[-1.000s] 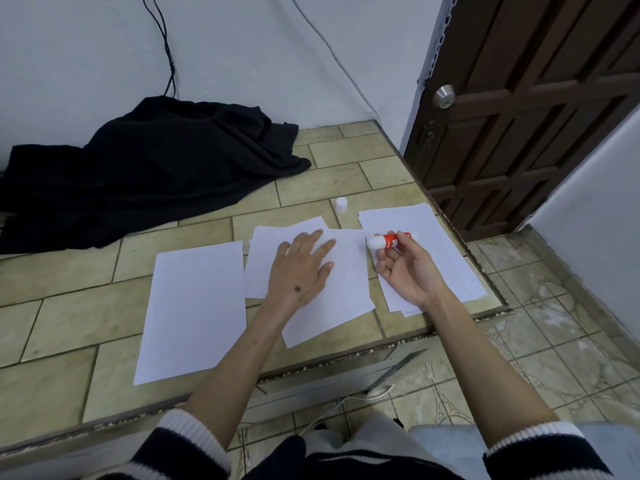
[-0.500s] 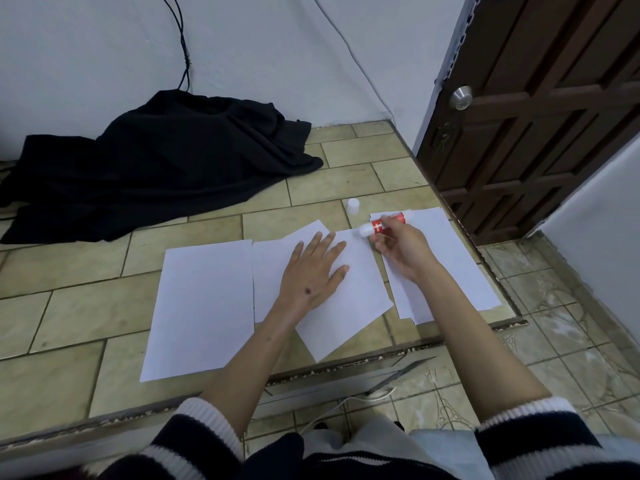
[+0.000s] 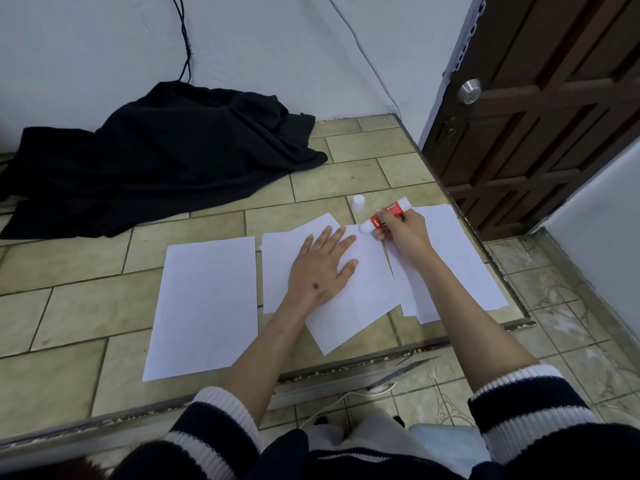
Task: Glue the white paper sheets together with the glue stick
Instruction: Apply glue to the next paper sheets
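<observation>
Several white paper sheets lie on the tiled ledge: one apart at the left [image 3: 206,306], overlapping ones in the middle [image 3: 367,289], and a small stack at the right [image 3: 457,258]. My left hand [image 3: 322,268] lies flat, fingers spread, on the middle sheets. My right hand [image 3: 403,233] grips the red-and-white glue stick [image 3: 386,216], tilted with its white tip down at the top edge of the middle sheet. The stick's white cap [image 3: 358,202] stands on the tiles just beyond the paper.
A black cloth [image 3: 156,161] is heaped at the back left against the wall, with a dark cable [image 3: 185,46] hanging above it. A brown wooden door [image 3: 540,109] is at the right. The ledge ends in a front edge [image 3: 346,372] above a lower floor.
My right hand has carried the glue stick forward from above the right stack and tipped its end down onto the top edge of the middle sheet. My left hand stays flat on the paper.
</observation>
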